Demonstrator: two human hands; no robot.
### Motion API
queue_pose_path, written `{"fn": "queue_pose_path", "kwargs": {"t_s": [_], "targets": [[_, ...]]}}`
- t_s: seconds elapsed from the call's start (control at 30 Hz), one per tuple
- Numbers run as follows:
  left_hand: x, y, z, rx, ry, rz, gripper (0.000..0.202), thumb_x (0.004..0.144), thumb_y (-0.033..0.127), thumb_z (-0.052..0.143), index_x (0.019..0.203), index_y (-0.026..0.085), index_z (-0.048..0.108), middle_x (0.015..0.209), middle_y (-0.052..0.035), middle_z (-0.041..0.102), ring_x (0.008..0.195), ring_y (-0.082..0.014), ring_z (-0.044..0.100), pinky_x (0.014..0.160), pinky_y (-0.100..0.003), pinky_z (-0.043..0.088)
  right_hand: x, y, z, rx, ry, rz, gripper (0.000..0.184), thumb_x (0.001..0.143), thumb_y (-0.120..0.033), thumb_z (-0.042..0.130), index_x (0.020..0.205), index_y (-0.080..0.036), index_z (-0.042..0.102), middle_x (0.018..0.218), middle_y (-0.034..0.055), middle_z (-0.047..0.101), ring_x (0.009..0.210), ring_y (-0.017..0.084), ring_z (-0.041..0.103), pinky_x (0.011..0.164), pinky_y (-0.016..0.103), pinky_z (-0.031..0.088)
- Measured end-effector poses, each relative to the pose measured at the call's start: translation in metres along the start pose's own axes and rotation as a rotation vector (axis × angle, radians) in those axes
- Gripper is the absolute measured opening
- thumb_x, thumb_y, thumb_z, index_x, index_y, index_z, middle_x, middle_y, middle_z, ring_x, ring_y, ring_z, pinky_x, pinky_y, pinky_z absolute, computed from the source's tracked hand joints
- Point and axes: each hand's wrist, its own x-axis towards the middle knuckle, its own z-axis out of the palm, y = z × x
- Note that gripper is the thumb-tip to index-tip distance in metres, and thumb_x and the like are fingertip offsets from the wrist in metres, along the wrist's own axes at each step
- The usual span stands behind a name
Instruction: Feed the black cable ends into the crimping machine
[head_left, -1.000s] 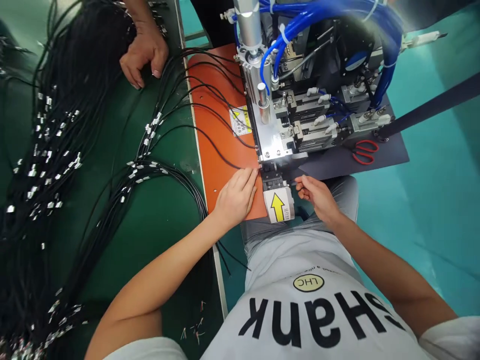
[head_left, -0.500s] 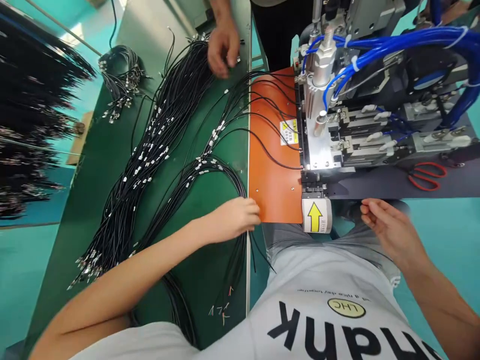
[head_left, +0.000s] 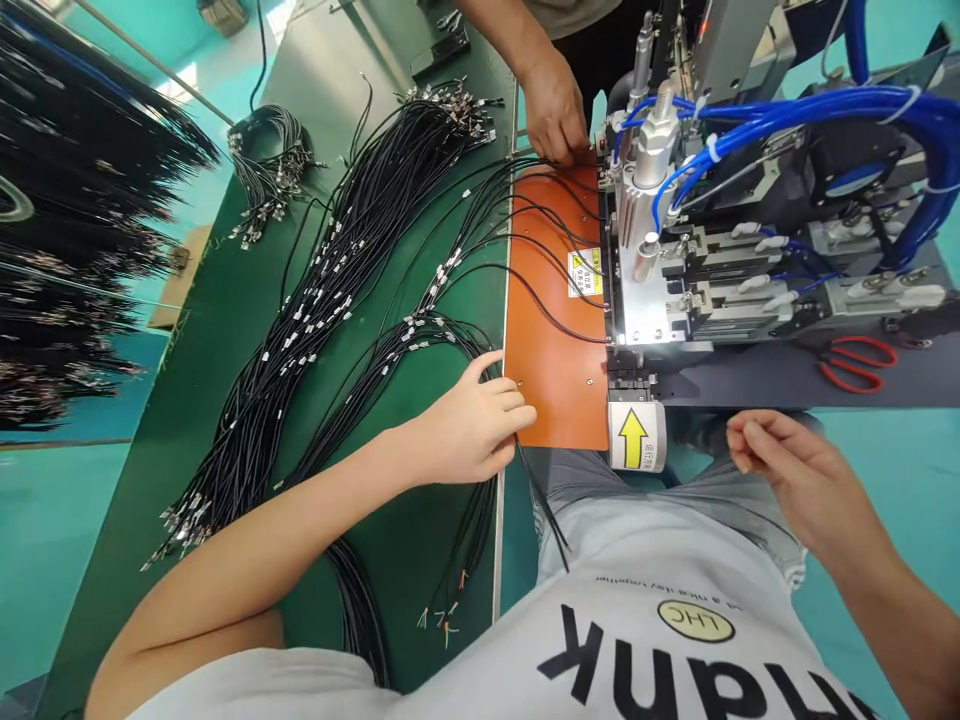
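My left hand [head_left: 487,420] is at the edge of the green table, over a bundle of black cables [head_left: 469,345]. Its thumb and forefinger are closed on black cables [head_left: 547,505] whose ends hang toward my lap; the little finger is stretched out. My right hand [head_left: 780,460] hovers above my lap, right of the yellow arrow label [head_left: 634,437], fingertips pinched together. Whether anything is between them is hidden. Several cables run across the orange plate [head_left: 555,390] into the machine [head_left: 649,300]. Another person's hand [head_left: 555,110] touches the plate's far end, near the cables.
A large pile of black cables with white tags [head_left: 300,310] lies on the green table [head_left: 420,420]. A smaller coiled bundle [head_left: 274,165] is behind it. Red-handled scissors [head_left: 855,362] rest on the dark shelf [head_left: 735,382]. Blue hoses [head_left: 810,105] arch over the machine. More cables hang at left.
The other person's hand has moved right, from the cable pile to the plate's far end. The cable ends below my left hand have shifted right, and its little finger has stretched out.
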Motion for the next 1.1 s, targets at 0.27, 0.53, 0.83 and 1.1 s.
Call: {"fn": "queue_pose_path", "kwargs": {"t_s": [0.27, 0.53, 0.83, 1.1], "targets": [[0.010, 0.051, 0.019, -0.151, -0.204, 0.364, 0.009, 0.079, 0.022, 0.068, 0.076, 0.018, 0.060, 0.075, -0.0030, 0.063, 0.072, -0.0197, 0.061, 0.075, -0.036, 0.049, -0.004, -0.013, 0.013, -0.053, -0.049, -0.065, 0.027, 0.087, -0.052, 0.064, 0.096, -0.028, 0.070, 0.083, 0.0056, 0.062, 0.066, 0.019, 0.053, 0.065, 0.036, 0.047], [0.030, 0.018, 0.030, -0.553, 0.291, -0.161, 0.022, 0.102, 0.028, 0.042, 0.107, 0.019, 0.062, 0.089, -0.0032, 0.069, 0.077, -0.0126, 0.064, 0.071, -0.024, 0.047, -0.013, -0.023, 0.051, -0.247, -0.227, -0.282, 0.030, 0.088, -0.039, 0.066, 0.116, -0.028, 0.065, 0.096, 0.0045, 0.070, 0.076, 0.019, 0.064, 0.073, 0.035, 0.053], [0.063, 0.047, 0.054, -0.392, 0.344, -0.179, 0.018, 0.100, 0.026, 0.043, 0.099, 0.018, 0.059, 0.082, -0.0049, 0.062, 0.077, -0.0175, 0.059, 0.072, -0.032, 0.045, -0.001, -0.027, 0.069, -0.263, -0.102, -0.619, 0.009, 0.089, -0.030, 0.067, 0.096, -0.027, 0.072, 0.091, 0.0030, 0.073, 0.077, 0.018, 0.066, 0.071, 0.033, 0.054], [0.104, 0.077, 0.059, -0.564, 0.488, -0.036, 0.015, 0.101, 0.022, 0.041, 0.113, 0.019, 0.049, 0.090, -0.0058, 0.060, 0.080, -0.0169, 0.057, 0.071, -0.031, 0.049, 0.004, -0.026, 0.054, -0.287, -0.027, -0.512, 0.012, 0.084, -0.034, 0.072, 0.094, -0.027, 0.074, 0.088, 0.0031, 0.074, 0.073, 0.019, 0.065, 0.069, 0.035, 0.056]]}}
